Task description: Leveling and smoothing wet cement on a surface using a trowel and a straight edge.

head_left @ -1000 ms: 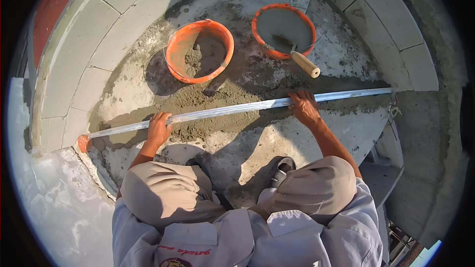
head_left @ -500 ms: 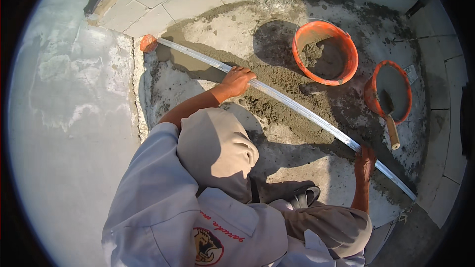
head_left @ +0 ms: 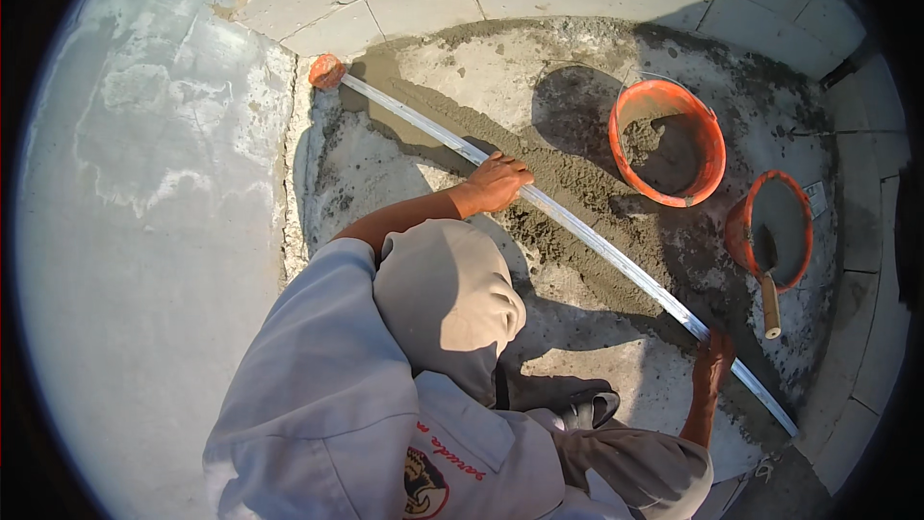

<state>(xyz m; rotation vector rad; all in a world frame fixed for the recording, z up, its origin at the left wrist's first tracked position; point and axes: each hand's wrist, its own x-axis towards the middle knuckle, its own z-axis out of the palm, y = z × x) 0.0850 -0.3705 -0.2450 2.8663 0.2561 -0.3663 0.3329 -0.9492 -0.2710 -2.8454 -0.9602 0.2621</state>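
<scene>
A long metal straightedge point(head_left: 616, 255) lies slantwise from far left to near right across a strip of wet grey mortar point(head_left: 577, 183). My left hand point(head_left: 494, 183) grips it left of its middle, with the fingers over the top. Nearer its right end, my right hand point(head_left: 714, 356) is closed around the bar; its fingers are in shadow and partly hidden. At the far left end, the bar meets an orange-red lump point(head_left: 327, 71), perhaps a piece of brick. Rough mortar shows on both sides of the bar.
An orange bucket point(head_left: 713, 144) with mortar stands beyond the bar. To its right, a smaller orange bucket point(head_left: 739, 231) holds grey liquid and a trowel, its wooden handle point(head_left: 771, 306) sticking out. Pale block walls point(head_left: 414, 8) border the far and right sides; a grey slab point(head_left: 164, 279) lies left.
The view has shifted and turned slightly, so the buckets appear lower and farther right. Both hands keep their hold, and the straightedge shows no clear movement over the mortar.
</scene>
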